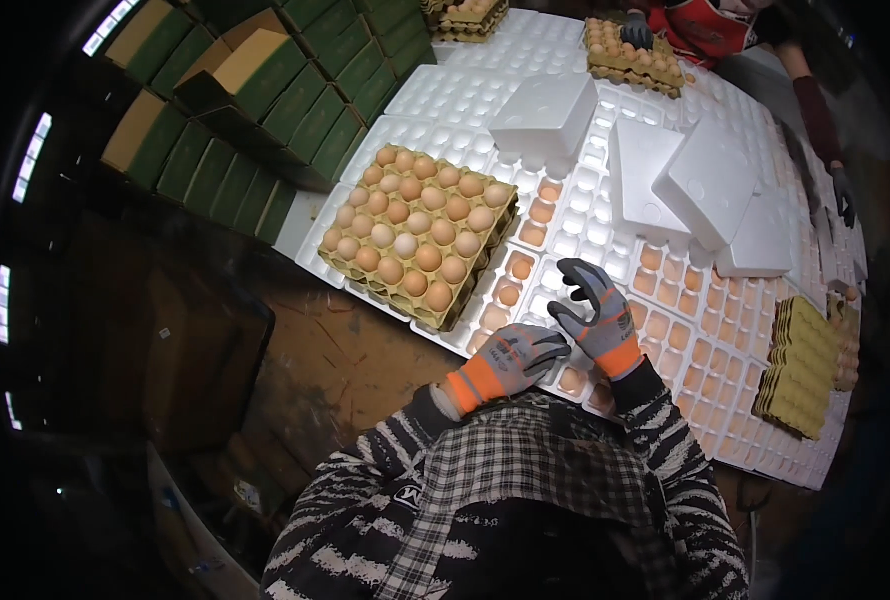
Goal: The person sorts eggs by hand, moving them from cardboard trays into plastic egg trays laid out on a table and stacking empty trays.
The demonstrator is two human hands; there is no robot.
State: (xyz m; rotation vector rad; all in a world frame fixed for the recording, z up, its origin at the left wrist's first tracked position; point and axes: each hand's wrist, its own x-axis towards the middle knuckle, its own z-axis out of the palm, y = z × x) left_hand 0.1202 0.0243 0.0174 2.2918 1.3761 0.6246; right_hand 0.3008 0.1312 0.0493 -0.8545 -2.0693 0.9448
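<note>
My left hand (pixel 518 360), in a grey and orange work glove, is low over the near end of the white foam egg trays (pixel 537 302). Its fingers are pressed together and curled down, and whatever is under them is hidden. Just to its right, my right hand (pixel 597 316) is raised in a matching glove, thumb and fingers apart in a curve with nothing between them. Brown eggs (pixel 508 295) sit in the foam cells beside my left hand. A stack of yellow pulp trays (pixel 458 315), its top full of brown eggs (pixel 405 245), stands left of my hands.
White foam lids (pixel 548 115) lie on the trays ahead. Filled foam trays (pixel 695 340) spread to the right, near stacked yellow pulp trays (pixel 800 365). Green cartons (pixel 310 95) are piled at the far left. Across the table, a person in a red apron (pixel 690 30) handles eggs.
</note>
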